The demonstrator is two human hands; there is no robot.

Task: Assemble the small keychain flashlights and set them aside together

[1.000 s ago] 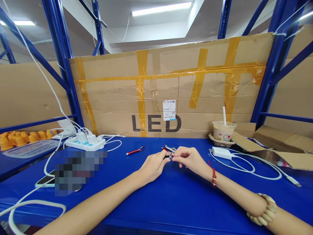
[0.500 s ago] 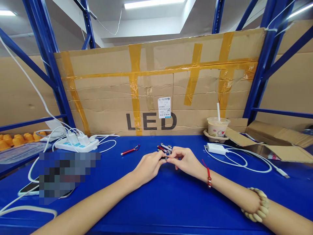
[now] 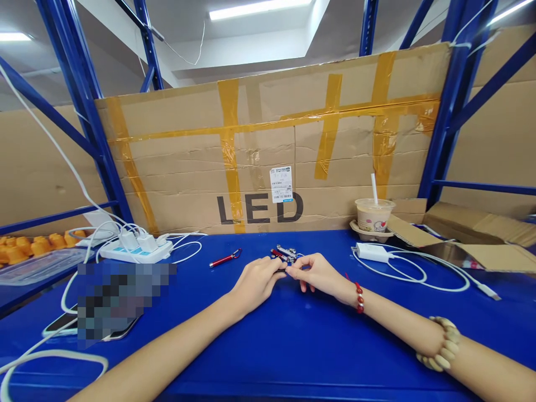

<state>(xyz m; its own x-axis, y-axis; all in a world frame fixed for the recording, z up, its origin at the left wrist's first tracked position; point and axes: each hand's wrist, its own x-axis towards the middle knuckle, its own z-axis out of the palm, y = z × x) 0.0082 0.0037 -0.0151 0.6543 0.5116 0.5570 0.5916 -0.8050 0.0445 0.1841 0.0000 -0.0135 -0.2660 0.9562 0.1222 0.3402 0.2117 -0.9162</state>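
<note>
My left hand (image 3: 256, 281) and my right hand (image 3: 317, 273) meet at the middle of the blue table (image 3: 268, 346). Both pinch a small dark metal piece (image 3: 282, 271) between their fingertips. Just behind the fingers lies a small heap of keychain lights (image 3: 285, 252), red and silver. One more red keychain light (image 3: 225, 258) lies alone to the left. My right wrist wears a red bead string, and a pale bead bracelet sits further up the forearm.
A taped cardboard sheet marked LED (image 3: 268, 151) closes the back. A drink cup with a straw (image 3: 372, 215) and a white charger with cable (image 3: 372, 252) are at right, beside open cardboard boxes (image 3: 481, 240). A power strip (image 3: 136, 250), a phone (image 3: 62, 324) and orange parts (image 3: 25, 248) are at left.
Both hands stayed together on the small piece, with only slight finger shifts. The view swung a little to the right and then steadied.
</note>
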